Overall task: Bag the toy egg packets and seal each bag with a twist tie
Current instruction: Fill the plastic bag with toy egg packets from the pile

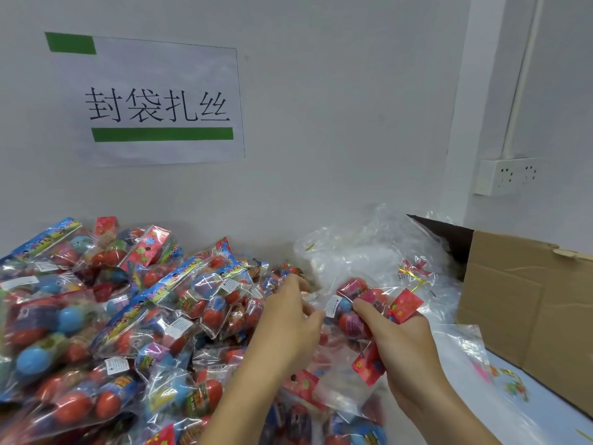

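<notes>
The right hand [405, 343] grips a packet of toy eggs [356, 311], thumb curled over its top and fingers wrapped beneath, holding it just above the heap near the middle of the view; the packet's red header card [405, 306] sticks out past the fingers on the right. The left hand [290, 319] sits just beside it to the left, its fingers curled and pinching the crinkled clear plastic at the packet's left edge, though whether that film belongs to a separate bag or to the packet itself cannot be told. A large pile of egg packets [106, 319] covers the surface from the left edge to the centre, red and blue eggs showing through the wrappers. Behind the hands lies a mound of clear bags [369, 252], with gold twist ties [412, 275] visible on a bagged bundle at its right side. A cardboard box [526, 303] stands open on the right, and a wall sign [160, 101] with 4 black characters and 2 green bars hangs above the pile
</notes>
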Demonstrator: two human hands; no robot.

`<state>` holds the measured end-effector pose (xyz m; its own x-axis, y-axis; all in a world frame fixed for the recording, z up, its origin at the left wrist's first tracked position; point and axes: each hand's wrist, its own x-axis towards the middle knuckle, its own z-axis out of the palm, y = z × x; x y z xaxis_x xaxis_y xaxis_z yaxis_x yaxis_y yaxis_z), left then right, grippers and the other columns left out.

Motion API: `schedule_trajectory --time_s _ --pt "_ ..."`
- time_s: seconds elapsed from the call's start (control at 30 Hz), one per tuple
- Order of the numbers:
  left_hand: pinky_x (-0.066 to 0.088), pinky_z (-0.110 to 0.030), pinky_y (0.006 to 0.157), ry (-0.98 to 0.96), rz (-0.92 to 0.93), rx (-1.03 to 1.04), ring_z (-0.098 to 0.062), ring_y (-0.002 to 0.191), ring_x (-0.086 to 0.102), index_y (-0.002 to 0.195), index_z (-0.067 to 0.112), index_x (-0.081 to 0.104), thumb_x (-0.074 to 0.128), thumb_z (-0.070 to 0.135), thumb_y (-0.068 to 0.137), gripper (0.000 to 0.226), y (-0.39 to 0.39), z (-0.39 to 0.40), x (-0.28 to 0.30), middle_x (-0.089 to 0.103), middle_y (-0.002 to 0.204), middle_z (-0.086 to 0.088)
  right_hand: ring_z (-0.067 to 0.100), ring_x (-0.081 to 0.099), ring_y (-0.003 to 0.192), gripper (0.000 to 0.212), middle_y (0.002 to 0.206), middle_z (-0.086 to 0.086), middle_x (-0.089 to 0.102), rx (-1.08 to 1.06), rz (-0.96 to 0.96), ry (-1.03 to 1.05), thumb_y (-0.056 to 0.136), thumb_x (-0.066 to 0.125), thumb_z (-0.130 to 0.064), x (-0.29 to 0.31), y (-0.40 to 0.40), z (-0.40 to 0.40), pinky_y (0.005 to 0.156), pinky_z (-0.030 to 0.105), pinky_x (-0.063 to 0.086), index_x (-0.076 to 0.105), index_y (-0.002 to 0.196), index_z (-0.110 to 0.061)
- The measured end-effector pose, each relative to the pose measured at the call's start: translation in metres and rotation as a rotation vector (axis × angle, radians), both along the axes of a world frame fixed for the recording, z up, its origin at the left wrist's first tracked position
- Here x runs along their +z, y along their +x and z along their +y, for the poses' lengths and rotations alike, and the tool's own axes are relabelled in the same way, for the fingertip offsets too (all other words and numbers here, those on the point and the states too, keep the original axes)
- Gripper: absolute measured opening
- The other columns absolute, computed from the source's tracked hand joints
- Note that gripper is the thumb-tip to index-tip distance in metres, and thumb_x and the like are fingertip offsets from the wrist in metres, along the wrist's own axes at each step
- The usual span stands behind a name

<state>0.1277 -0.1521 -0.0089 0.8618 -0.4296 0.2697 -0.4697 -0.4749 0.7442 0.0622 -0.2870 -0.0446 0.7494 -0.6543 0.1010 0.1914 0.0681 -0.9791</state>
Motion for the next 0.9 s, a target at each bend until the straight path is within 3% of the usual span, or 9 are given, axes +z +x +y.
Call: schedule_trajectory --time_s 0.1,0.17,0.3,0.4,0.5,0.63,0.73,0.8,0.9 --pt "0.041 -0.003 0.053 -0.055 0.012 0.052 0.002 0.071 0.058 0.115 0.022 0.065 0.064 0.016 0.095 0.020 0.005 0.001 -0.003 0.062 0.089 0.011 0.026 0.054 0.061 0.039 0.065 0.024 0.056 0.019 0.012 -0.038 0.081 0.077 -0.024 -0.001 0.001 0.001 0.056 0.037 0.043 0.060 0.083 0.011" --pt "0.042 -0.001 0.056 -0.077 -0.045 0.049 0.002 0.070 0.061 0.104 0.020 0.073 0.063 0.014 0.095 0.014 0.004 -0.001 -0.002 0.066 0.085 0.013 0.020 0.052 0.058 0.036 0.060 0.018 0.056 0.001 0.032 -0.107 0.080 0.077 -0.026 -0.002 0.001 0.003 0.052 0.032 0.042 0.061 0.076 0.007" --pt "0.043 -0.008 0.062 -0.199 -0.177 -0.047 0.002 0.070 0.062 0.085 0.023 0.074 0.064 0.012 0.091 0.016 -0.006 -0.007 0.005 0.069 0.077 0.010 0.019 0.060 0.057 0.024 0.060 -0.001 0.068 -0.041 0.078 -0.325 0.074 0.078 -0.031 0.000 0.000 0.008 0.059 0.037 0.052 0.070 0.073 -0.008" --pt "0.042 -0.008 0.069 -0.174 -0.280 -0.168 -0.002 0.077 0.060 0.083 0.023 0.070 0.063 0.009 0.090 0.017 -0.012 -0.011 0.006 0.066 0.080 0.013 0.024 0.065 0.064 0.022 0.064 0.002 0.070 -0.036 0.125 -0.422 0.077 0.075 -0.036 0.002 -0.001 0.012 0.065 0.040 0.055 0.071 0.079 -0.014" --pt "0.040 -0.010 0.071 -0.184 -0.366 -0.166 -0.004 0.080 0.057 0.081 0.022 0.066 0.062 0.006 0.089 0.019 -0.013 -0.013 0.004 0.061 0.081 0.012 0.019 0.051 0.056 0.028 0.063 0.010 0.065 0.006 0.171 -0.458 0.079 0.074 -0.035 0.002 -0.003 0.009 0.058 0.035 0.048 0.063 0.075 -0.009" --pt "0.048 -0.029 0.071 -0.266 -0.200 -0.087 -0.015 0.081 0.057 0.075 0.027 0.056 0.059 0.020 0.085 0.014 -0.009 -0.013 0.000 0.058 0.082 0.009 0.012 0.049 0.054 0.026 0.057 0.001 0.064 0.092 0.214 -0.489 0.079 0.075 -0.031 0.006 -0.007 0.006 0.055 0.026 0.042 0.062 0.069 -0.011" --pt "0.048 -0.023 0.066 -0.228 -0.165 -0.127 -0.010 0.075 0.058 0.074 0.027 0.054 0.061 0.022 0.090 0.019 -0.011 -0.013 -0.002 0.061 0.077 0.007 0.012 0.056 0.051 0.015 0.061 0.001 0.070 0.167 0.214 -0.488 0.079 0.074 -0.029 0.009 -0.009 0.009 0.055 0.026 0.047 0.070 0.071 -0.017" --pt "0.054 -0.027 0.072 -0.232 -0.201 -0.173 -0.007 0.075 0.060 0.077 0.023 0.054 0.060 0.017 0.094 0.019 -0.014 -0.013 -0.001 0.064 0.078 0.005 0.012 0.058 0.051 0.012 0.062 0.001 0.071 0.165 0.218 -0.494 0.079 0.072 -0.028 0.009 -0.010 0.010 0.055 0.027 0.049 0.072 0.074 -0.018" --pt "0.055 -0.020 0.082 -0.348 -0.151 -0.319 0.000 0.098 0.067 0.080 0.014 0.053 0.057 0.005 0.094 0.017 -0.018 -0.015 0.003 0.072 0.095 0.005 0.012 0.058 0.054 0.012 0.062 0.000 0.070 0.098 0.213 -0.473 0.079 0.070 -0.028 0.009 -0.009 0.008 0.058 0.029 0.050 0.070 0.073 -0.017"
